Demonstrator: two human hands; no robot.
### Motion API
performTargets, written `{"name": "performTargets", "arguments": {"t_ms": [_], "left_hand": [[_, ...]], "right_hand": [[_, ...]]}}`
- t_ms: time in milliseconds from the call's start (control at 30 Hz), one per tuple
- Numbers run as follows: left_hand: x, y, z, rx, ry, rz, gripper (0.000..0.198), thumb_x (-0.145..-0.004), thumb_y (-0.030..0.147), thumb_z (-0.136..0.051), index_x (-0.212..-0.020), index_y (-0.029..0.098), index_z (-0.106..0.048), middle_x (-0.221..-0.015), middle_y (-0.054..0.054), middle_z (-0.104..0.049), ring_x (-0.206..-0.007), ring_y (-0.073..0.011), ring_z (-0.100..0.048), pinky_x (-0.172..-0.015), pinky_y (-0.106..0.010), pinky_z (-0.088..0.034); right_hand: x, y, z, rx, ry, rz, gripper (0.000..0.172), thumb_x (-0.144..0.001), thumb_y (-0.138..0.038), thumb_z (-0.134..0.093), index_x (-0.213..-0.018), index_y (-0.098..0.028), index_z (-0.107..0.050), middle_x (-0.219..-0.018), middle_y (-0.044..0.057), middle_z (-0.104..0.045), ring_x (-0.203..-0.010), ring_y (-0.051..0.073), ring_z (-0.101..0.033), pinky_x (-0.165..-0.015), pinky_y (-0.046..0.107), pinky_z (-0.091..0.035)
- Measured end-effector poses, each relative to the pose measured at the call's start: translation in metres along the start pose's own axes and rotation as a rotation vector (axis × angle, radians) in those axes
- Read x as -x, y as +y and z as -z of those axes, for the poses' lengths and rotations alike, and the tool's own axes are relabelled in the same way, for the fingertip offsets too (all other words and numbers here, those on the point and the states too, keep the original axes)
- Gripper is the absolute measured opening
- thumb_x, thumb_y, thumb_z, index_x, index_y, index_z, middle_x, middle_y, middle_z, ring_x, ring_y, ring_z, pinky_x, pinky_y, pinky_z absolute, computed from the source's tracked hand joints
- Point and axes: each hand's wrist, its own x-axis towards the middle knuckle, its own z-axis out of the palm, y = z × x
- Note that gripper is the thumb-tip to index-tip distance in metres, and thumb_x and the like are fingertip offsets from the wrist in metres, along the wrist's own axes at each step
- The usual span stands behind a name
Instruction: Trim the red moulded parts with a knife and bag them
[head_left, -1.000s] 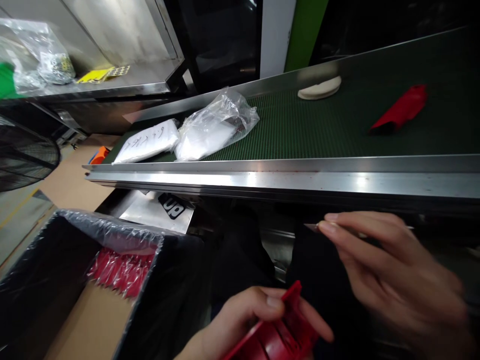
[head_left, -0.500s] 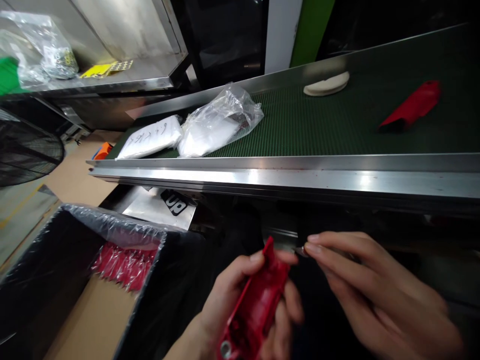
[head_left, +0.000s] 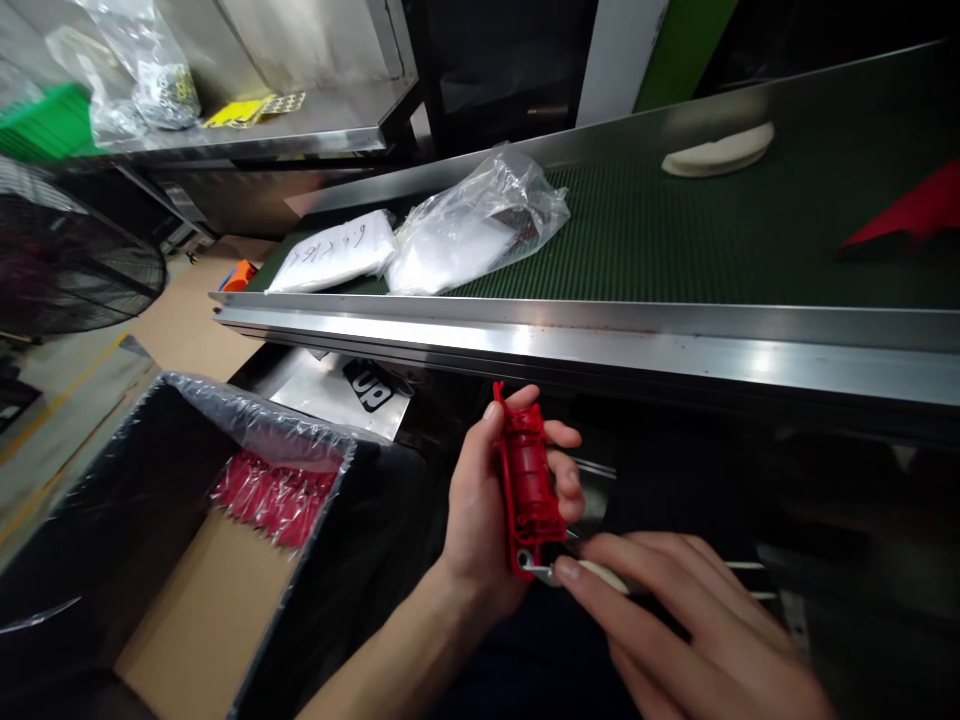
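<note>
My left hand (head_left: 480, 500) grips a red moulded plastic part (head_left: 529, 480), held upright with its ribbed inner side showing. My right hand (head_left: 690, 630) pinches a small craft knife (head_left: 600, 575) with a pale handle. Its metal blade tip touches the lower end of the red part, near a small round metal-rimmed hole. My fingers hide most of the knife's handle. Both hands are close together, below the conveyor's steel rail.
A green conveyor belt (head_left: 675, 235) with a steel rail (head_left: 600, 330) carries white plastic-wrapped packs (head_left: 450, 235), a cream piece (head_left: 718, 150) and a red piece (head_left: 911, 212). At lower left stands a lined cardboard box (head_left: 210, 590) holding red parts. A black fan (head_left: 67, 250) stands further left.
My left hand has turned the red part upright and raised it, moving it left. The knife tip has come to its lower end. The view has shifted, so the belt items appear further right.
</note>
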Motion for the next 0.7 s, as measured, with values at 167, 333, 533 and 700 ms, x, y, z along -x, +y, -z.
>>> {"name": "performTargets", "arguments": {"t_ms": [167, 333, 533, 700], "left_hand": [[0.000, 0.002, 0.000, 0.001, -0.002, 0.003, 0.035, -0.098, 0.041, -0.034, -0.118, 0.018, -0.052, -0.083, -0.005, -0.059, -0.055, -0.0117, -0.054, -0.045, -0.018, -0.044], [-0.002, 0.002, -0.001, 0.011, 0.015, 0.007, 0.035, -0.097, 0.041, -0.035, -0.117, 0.018, -0.053, -0.082, -0.005, -0.058, -0.054, -0.0112, -0.052, -0.044, -0.018, -0.043], [-0.010, -0.001, 0.004, -0.003, 0.022, 0.019, 0.036, -0.097, 0.041, -0.035, -0.118, 0.018, -0.053, -0.084, -0.006, -0.060, -0.054, -0.0118, -0.054, -0.045, -0.019, -0.044], [-0.008, -0.001, 0.009, -0.100, 0.054, 0.029, 0.037, -0.095, 0.043, -0.042, -0.121, 0.021, -0.054, -0.088, -0.005, -0.061, -0.050, -0.0115, -0.053, -0.045, -0.021, -0.042]], "right_hand": [[0.000, 0.004, 0.003, -0.003, -0.021, 0.012, 0.032, -0.086, -0.003, -0.052, -0.108, -0.019, -0.069, -0.100, 0.007, -0.068, -0.091, 0.016, -0.063, -0.080, 0.031, -0.052], [0.003, 0.008, 0.002, -0.017, -0.012, 0.010, 0.035, -0.084, 0.001, -0.053, -0.111, -0.015, -0.069, -0.103, 0.011, -0.066, -0.095, 0.019, -0.061, -0.079, 0.034, -0.053], [0.000, 0.009, 0.000, -0.008, -0.003, 0.004, 0.032, -0.086, -0.004, -0.052, -0.105, -0.019, -0.071, -0.098, 0.006, -0.070, -0.088, 0.016, -0.064, -0.076, 0.031, -0.054], [0.012, 0.025, -0.011, 0.030, 0.094, 0.009, 0.038, -0.081, 0.001, -0.052, -0.111, -0.018, -0.067, -0.099, 0.009, -0.069, -0.091, 0.018, -0.065, -0.073, 0.031, -0.057]]}}
